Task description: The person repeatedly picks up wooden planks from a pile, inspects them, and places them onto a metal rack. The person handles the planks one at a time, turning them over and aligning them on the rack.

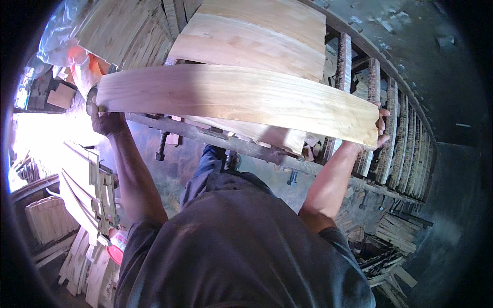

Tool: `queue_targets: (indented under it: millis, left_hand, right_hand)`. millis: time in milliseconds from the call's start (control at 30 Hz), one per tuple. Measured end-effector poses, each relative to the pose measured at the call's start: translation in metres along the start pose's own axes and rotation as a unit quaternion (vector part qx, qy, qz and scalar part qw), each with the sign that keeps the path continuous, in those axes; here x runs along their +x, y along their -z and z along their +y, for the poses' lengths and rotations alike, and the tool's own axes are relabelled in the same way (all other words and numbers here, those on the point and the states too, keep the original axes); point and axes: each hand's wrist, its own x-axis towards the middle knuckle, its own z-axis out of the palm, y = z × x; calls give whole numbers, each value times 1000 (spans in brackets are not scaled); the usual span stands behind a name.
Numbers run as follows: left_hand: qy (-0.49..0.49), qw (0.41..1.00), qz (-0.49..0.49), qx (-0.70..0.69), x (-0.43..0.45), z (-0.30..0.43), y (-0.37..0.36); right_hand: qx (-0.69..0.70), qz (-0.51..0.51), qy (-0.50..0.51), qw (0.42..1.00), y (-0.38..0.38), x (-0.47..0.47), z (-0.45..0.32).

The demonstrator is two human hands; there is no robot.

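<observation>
A wide, pale wooden board [238, 96] spans the space in front of me, gripped at both ends. My left hand [108, 119] is closed around its left end, with the thumb at the edge. At the opposite end, my right hand [371, 134] holds the board from below and behind, some fingertips showing past the end grain. Under it, several pale boards [254, 38] lie side by side on a metal rack [265, 151]. A lower strip [285, 139] of wood on the rack peeks out beneath the held board. The board's underside is hidden.
Crusted crossbars [389, 131] of the rack continue to the right. Threaded bolts [161, 145] stick out from its near edge. Stacked wood strips [127, 34] stand at upper left, beside plastic bags [63, 34]. More wood pieces [83, 184] are piled at left, with a red-rimmed container [115, 250], and scraps [396, 235] lie at right.
</observation>
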Motion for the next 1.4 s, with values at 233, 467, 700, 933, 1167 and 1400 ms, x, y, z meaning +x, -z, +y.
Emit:
queue_targets:
  millis: [233, 467, 700, 933, 1167, 1400]
  left_hand:
    - [8, 1000, -6, 24, -54, -19, -64]
    - [84, 996, -4, -17, -87, -20, -115]
    - [69, 936, -267, -218, -63, -25, -103]
    - [10, 987, -110, -116, -79, -26, -176]
    - [20, 979, -123, -164, -83, -20, -202]
    - [-184, 974, -131, 4, -60, -22, -193]
  right_hand:
    - [96, -26, 44, 994, -28, 10, 5]
    - [34, -79, 65, 994, -38, 18, -5]
    - [-112, -41, 30, 992, -55, 13, 4]
    - [-89, -86, -63, 990, -33, 21, -23]
    - [-158, -96, -75, 980, -40, 39, -37]
    - [-363, 112, -114, 918, -50, 45, -33]
